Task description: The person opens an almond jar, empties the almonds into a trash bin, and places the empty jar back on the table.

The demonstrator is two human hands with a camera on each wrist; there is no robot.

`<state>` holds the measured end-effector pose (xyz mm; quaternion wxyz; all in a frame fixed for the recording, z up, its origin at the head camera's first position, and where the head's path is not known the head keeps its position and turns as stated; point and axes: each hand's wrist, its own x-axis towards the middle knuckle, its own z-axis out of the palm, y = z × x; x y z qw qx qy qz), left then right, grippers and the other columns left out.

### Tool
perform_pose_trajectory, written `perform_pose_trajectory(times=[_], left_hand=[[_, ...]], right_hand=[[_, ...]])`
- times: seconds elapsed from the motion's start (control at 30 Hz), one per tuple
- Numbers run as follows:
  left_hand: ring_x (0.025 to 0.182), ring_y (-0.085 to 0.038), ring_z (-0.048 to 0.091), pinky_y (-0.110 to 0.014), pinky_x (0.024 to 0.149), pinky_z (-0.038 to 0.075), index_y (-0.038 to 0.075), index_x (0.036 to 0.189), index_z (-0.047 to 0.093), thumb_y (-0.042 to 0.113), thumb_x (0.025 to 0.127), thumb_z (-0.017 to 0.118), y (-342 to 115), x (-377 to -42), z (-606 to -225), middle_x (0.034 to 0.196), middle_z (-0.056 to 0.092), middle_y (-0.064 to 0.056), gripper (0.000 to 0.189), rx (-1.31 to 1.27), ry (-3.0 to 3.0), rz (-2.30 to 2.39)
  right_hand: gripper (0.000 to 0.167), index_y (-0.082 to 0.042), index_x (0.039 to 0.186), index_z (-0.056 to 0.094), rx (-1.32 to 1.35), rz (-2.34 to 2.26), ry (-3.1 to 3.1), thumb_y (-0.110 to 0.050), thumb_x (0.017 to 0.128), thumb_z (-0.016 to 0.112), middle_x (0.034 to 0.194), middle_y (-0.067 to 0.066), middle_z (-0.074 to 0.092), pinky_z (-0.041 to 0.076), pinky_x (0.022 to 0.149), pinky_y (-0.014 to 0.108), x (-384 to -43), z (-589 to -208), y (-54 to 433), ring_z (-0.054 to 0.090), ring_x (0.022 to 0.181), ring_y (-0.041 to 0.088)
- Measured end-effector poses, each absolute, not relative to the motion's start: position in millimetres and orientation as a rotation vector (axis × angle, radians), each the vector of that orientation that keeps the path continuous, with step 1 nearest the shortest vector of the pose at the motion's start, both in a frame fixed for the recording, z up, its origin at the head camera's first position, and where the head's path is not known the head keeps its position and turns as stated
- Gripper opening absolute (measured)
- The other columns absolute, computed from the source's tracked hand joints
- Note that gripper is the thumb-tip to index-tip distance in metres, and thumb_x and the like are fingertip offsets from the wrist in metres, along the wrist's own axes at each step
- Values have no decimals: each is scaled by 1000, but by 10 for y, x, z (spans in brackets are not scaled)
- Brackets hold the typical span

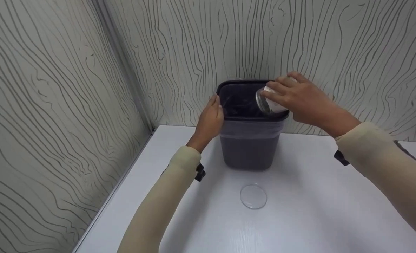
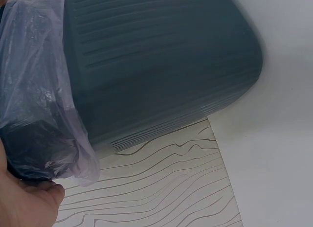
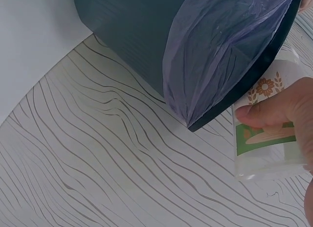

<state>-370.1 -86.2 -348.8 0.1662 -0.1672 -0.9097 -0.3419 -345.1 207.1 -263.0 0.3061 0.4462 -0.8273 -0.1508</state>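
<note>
A dark trash bin [image 1: 251,147] with a thin plastic liner [image 2: 36,80] folded over its rim stands upright on the white table. My left hand [image 1: 210,117] holds the bin's rim at its left side. Over the right part of the opening, my right hand [image 1: 301,100] grips a clear jar [image 3: 269,156] with a flower-patterned white and green label. The jar is tipped, its mouth pointing into the bin. In the right wrist view the thumb presses on the label. The jar's contents are hidden.
A clear round lid [image 1: 253,196] lies flat on the white table [image 1: 299,211] in front of the bin. Behind the bin rises a wall [image 1: 193,42] patterned with wavy lines, and a similar panel [image 1: 46,105] stands along the left.
</note>
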Motion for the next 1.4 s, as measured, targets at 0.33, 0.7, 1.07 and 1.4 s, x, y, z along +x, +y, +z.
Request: perform_pose_trajectory(times=[0.33, 0.7, 1.07, 1.4], left_hand=[[153, -25, 22, -36, 123, 21, -5, 157, 27, 22, 111, 26, -893, -3703, -3501, 166, 23, -17, 53, -456, -2602, -961], [153, -26, 22, -35, 123, 21, -6, 156, 29, 23, 111, 25, -859, -3685, -3472, 165, 23, -18, 53, -444, -2604, -960], [153, -25, 22, -35, 123, 21, -5, 156, 29, 23, 111, 26, -806, -3684, -3451, 166, 23, -17, 53, -441, -2611, -966], [153, -25, 23, -35, 123, 21, -5, 156, 29, 21, 111, 28, -784, -3681, -3454, 166, 24, -17, 52, -444, -2604, -965]], right_hand=[[92, -10, 144, 55, 1207, -496, -2118, 11, 61, 87, 143, 19, 53, 35, 110, 57, -3473, -2663, 2012, 51, 128, 40], [82, -10, 142, 57, 1241, -576, -2091, 11, 66, 83, 142, 18, 54, 35, 110, 55, -3478, -2681, 1979, 50, 129, 38], [94, -10, 145, 53, 1241, -609, -2121, 5, 59, 90, 143, 20, 53, 35, 111, 56, -3503, -2630, 2037, 49, 129, 39], [91, -12, 150, 48, 1237, -641, -2186, 8, 68, 82, 141, 26, 50, 35, 112, 56, -3549, -2531, 2104, 49, 129, 42]])
